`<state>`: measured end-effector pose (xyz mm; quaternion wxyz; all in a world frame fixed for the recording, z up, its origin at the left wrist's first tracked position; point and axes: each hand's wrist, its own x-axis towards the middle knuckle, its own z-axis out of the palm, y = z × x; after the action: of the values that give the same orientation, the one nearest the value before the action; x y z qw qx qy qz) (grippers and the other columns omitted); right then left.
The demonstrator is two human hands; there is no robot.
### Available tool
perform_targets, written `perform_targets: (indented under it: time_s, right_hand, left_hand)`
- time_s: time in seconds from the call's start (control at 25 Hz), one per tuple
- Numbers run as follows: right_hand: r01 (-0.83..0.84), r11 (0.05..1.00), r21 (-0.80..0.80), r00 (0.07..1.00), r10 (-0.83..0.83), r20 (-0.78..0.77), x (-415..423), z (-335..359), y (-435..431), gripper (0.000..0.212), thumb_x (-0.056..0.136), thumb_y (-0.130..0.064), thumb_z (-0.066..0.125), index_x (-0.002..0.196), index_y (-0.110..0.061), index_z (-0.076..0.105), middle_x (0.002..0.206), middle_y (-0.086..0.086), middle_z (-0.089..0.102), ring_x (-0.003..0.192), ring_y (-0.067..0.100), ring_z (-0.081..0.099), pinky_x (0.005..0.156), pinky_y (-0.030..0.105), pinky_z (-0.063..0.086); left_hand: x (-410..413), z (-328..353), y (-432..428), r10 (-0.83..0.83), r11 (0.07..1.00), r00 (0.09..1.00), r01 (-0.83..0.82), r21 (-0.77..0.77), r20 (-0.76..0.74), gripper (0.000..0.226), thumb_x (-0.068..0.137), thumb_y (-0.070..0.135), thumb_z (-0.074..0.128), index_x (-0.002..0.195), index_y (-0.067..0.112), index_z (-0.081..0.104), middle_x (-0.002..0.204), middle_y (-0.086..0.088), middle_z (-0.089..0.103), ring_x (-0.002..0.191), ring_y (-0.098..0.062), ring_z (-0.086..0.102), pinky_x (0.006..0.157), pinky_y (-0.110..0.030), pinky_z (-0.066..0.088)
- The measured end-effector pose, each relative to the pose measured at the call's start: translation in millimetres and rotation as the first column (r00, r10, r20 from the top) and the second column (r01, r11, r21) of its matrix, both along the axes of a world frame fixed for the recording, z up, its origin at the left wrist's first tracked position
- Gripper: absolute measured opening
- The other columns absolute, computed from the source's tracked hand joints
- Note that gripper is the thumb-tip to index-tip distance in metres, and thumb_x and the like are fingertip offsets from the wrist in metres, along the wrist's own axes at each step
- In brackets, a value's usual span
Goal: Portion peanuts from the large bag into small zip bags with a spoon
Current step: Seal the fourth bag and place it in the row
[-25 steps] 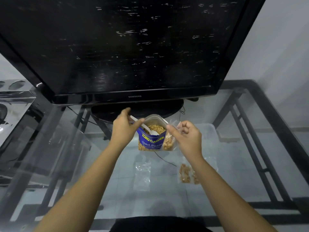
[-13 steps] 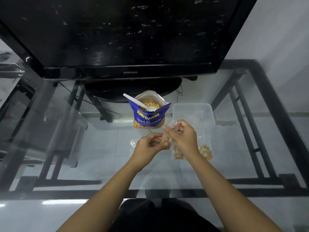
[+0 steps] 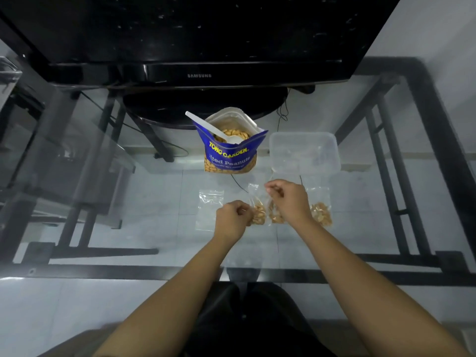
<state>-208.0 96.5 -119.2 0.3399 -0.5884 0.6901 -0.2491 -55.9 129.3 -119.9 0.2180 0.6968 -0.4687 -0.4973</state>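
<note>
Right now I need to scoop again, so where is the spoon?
In the head view the white spoon stands in the open peanut bag, handle leaning up to the left, in front of the TV stand and left of the clear tub.

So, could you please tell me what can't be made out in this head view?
- Zip seal of the held zip bag: pinched between the left hand and right hand, so open or closed is unclear.
- Contents of the clear container: blurred through the plastic.
- Small print on the peanut bag: too small.
</note>
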Motion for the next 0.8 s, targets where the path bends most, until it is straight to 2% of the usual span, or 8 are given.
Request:
perform_targets:
  time_s: [0.12, 0.2, 0.28, 0.4, 0.48, 0.64, 0.72, 0.8]
  right_hand:
    - [-0.091, 0.995, -0.051, 0.974, 0.078, -0.214, 3.3, -12.6, 0.9, 0.019, 0.087, -0.015, 0.061, 0.104, -0.012, 0.069, 0.097, 0.009, 0.071, 0.088, 0.024, 0.065, 0.076, 0.032, 0.053]
    - [-0.105, 0.993, -0.05, 0.949, 0.085, -0.304, 7.2, -13.5, 1.7, 0.026, 0.088, -0.016, 0.06, 0.113, -0.009, 0.063, 0.105, 0.013, 0.066, 0.094, 0.029, 0.061, 0.079, 0.038, 0.053]
    - [-0.108, 0.985, -0.132, 0.935, 0.056, -0.35, 11.1, -9.5, 5.3, 0.029, 0.088, -0.017, 0.059, 0.115, -0.006, 0.06, 0.109, 0.015, 0.063, 0.098, 0.031, 0.058, 0.08, 0.04, 0.052]
    - [-0.223, 0.922, -0.316, 0.934, 0.109, -0.341, 25.5, -1.3, 10.8, 0.02, 0.086, -0.01, 0.061, 0.104, -0.004, 0.064, 0.097, 0.015, 0.064, 0.09, 0.032, 0.059, 0.076, 0.036, 0.05]
    - [-0.306, 0.91, -0.278, 0.927, 0.219, -0.304, 44.2, -1.6, 9.0, 0.02, 0.087, -0.009, 0.058, 0.106, -0.004, 0.064, 0.098, 0.015, 0.063, 0.092, 0.032, 0.058, 0.079, 0.038, 0.05]
    - [-0.391, 0.919, -0.044, 0.89, 0.365, -0.272, 86.7, -13.9, -2.1, 0.039, 0.091, -0.023, 0.056, 0.126, -0.006, 0.054, 0.116, 0.014, 0.055, 0.112, 0.029, 0.049, 0.095, 0.037, 0.045]
    - [-0.379, 0.924, 0.039, 0.881, 0.374, -0.29, 99.5, -18.9, -6.5, 0.044, 0.089, -0.027, 0.059, 0.128, -0.009, 0.051, 0.123, 0.011, 0.05, 0.117, 0.026, 0.045, 0.097, 0.031, 0.04]
    - [-0.348, 0.937, 0.041, 0.894, 0.345, -0.285, 104.5, -20.7, -8.5, 0.036, 0.087, -0.023, 0.062, 0.12, -0.01, 0.056, 0.12, 0.009, 0.05, 0.114, 0.023, 0.046, 0.092, 0.026, 0.039]
  left_hand:
    - [-5.7, -6.5, 2.1, -0.083, 0.991, 0.976, 0.103, -0.09, 0.202, 0.02, 0.084, 0.025, 0.066, 0.093, 0.007, 0.064, 0.08, -0.011, 0.069, 0.072, -0.023, 0.065, 0.066, -0.027, 0.049]
    - [-5.0, -3.6, 2.3, -0.085, 0.983, 0.951, 0.129, -0.13, 0.297, 0.028, 0.086, 0.028, 0.063, 0.102, 0.006, 0.061, 0.085, -0.01, 0.067, 0.076, -0.021, 0.061, 0.067, -0.025, 0.043]
    - [5.4, 4.7, 1.0, -0.013, 0.967, 0.95, 0.09, -0.237, 0.31, 0.029, 0.089, 0.028, 0.06, 0.106, 0.006, 0.059, 0.086, -0.009, 0.065, 0.072, -0.016, 0.055, 0.067, -0.024, 0.041]
    - [47.3, 9.0, -9.1, 0.097, 0.904, 0.937, 0.059, -0.423, 0.337, 0.019, 0.09, 0.016, 0.056, 0.104, 0.003, 0.062, 0.09, -0.013, 0.066, 0.072, -0.017, 0.056, 0.069, -0.027, 0.046]
    - [79.8, 3.2, -18.9, 0.068, 0.904, 0.912, 0.115, -0.412, 0.404, 0.023, 0.09, 0.01, 0.055, 0.11, 0.003, 0.062, 0.104, -0.017, 0.065, 0.083, -0.023, 0.061, 0.076, -0.027, 0.048]
    - [107.5, -15.2, -30.5, -0.214, 0.883, 0.796, 0.405, -0.237, 0.566, 0.042, 0.089, 0.015, 0.059, 0.13, 0.01, 0.051, 0.131, -0.013, 0.056, 0.117, -0.03, 0.051, 0.101, -0.033, 0.038]
    - [107.3, -22.5, -31.6, -0.279, 0.849, 0.757, 0.482, -0.216, 0.591, 0.044, 0.088, 0.016, 0.06, 0.132, 0.011, 0.05, 0.133, -0.013, 0.053, 0.119, -0.031, 0.047, 0.101, -0.032, 0.037]
    - [106.2, -26.8, -34.6, -0.274, 0.847, 0.756, 0.482, -0.222, 0.594, 0.039, 0.087, 0.015, 0.062, 0.125, 0.01, 0.057, 0.128, -0.014, 0.054, 0.115, -0.03, 0.047, 0.098, -0.032, 0.038]
